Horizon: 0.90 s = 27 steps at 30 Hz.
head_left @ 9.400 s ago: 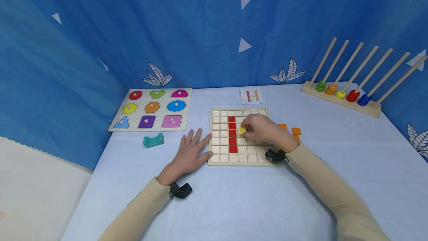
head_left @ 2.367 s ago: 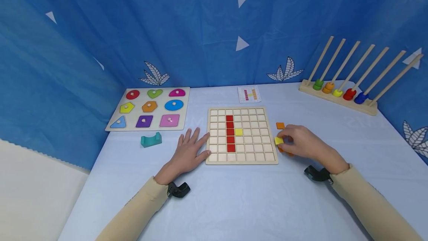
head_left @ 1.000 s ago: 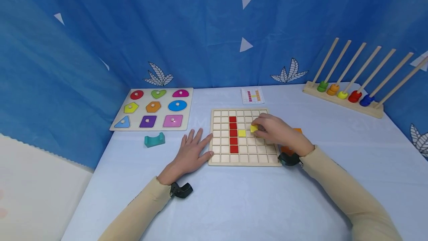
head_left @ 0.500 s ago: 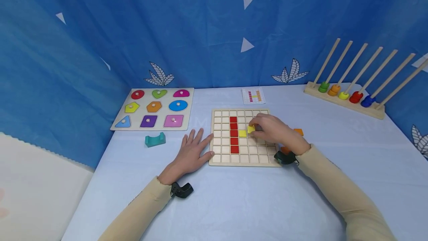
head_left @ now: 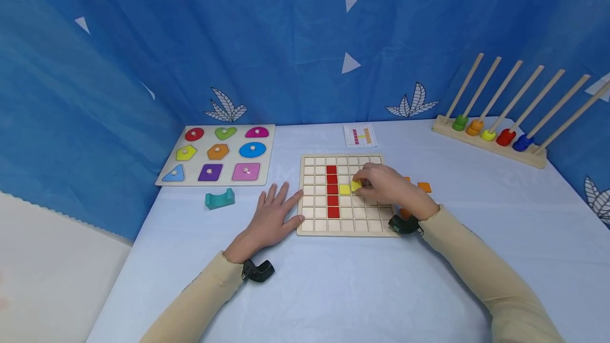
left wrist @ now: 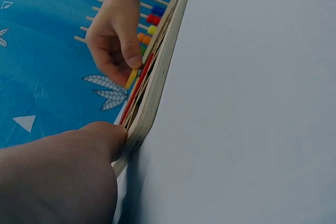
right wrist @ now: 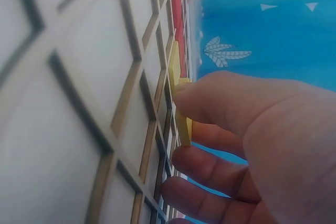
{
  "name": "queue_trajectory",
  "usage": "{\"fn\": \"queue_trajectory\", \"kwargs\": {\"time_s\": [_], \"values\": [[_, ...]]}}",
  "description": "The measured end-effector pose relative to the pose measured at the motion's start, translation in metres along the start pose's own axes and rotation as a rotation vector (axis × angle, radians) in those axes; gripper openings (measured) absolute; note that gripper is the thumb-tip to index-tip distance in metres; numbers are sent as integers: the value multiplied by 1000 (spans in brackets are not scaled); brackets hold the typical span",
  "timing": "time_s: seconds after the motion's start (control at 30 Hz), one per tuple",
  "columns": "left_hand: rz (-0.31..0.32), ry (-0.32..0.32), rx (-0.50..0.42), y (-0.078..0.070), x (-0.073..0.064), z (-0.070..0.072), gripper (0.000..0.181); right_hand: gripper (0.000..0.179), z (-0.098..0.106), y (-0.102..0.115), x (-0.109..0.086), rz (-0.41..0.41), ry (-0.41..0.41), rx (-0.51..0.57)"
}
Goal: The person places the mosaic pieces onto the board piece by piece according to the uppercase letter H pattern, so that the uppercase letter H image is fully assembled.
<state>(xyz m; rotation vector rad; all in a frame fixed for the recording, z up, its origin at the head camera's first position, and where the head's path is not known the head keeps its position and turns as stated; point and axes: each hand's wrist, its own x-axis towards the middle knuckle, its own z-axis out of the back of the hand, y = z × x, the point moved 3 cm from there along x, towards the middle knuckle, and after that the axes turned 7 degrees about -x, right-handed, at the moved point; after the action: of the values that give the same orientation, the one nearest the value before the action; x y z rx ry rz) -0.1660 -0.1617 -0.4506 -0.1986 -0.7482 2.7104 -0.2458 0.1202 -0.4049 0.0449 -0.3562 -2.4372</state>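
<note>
My right hand [head_left: 383, 184] pinches a yellow square tile [head_left: 355, 186] between thumb and fingers over the wooden grid board [head_left: 320, 225]. In the right wrist view the pinched tile [right wrist: 185, 121] stands tilted against the grid, close to another yellow tile [right wrist: 175, 61]. That second tile [head_left: 344, 189] lies in a cell touching a column of red tiles [head_left: 332, 200]. With fingers spread, my left hand [head_left: 269, 220] lies flat on the table, its fingertips at the board's left edge. In the left wrist view the left thumb [left wrist: 113, 137] touches the board's rim.
Orange tiles [head_left: 424, 187] lie right of the board, partly hidden by the right wrist. A pattern card [head_left: 360, 135] is behind it. A shape puzzle [head_left: 224, 181] and a teal block [head_left: 220, 199] are at left; a peg stand with rings [head_left: 491, 144] stands back right.
My right hand took a yellow tile from beside the board, carried it left over the grid, and moved it close to the yellow tile placed earlier. The left hand stays put.
</note>
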Motion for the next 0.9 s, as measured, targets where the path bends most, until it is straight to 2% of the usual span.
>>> {"fn": "queue_trajectory", "kwargs": {"time_s": [0.9], "values": [[-8,12,4,1,-1,1,67,22,-5,-2,0,-4,12,12]]}}
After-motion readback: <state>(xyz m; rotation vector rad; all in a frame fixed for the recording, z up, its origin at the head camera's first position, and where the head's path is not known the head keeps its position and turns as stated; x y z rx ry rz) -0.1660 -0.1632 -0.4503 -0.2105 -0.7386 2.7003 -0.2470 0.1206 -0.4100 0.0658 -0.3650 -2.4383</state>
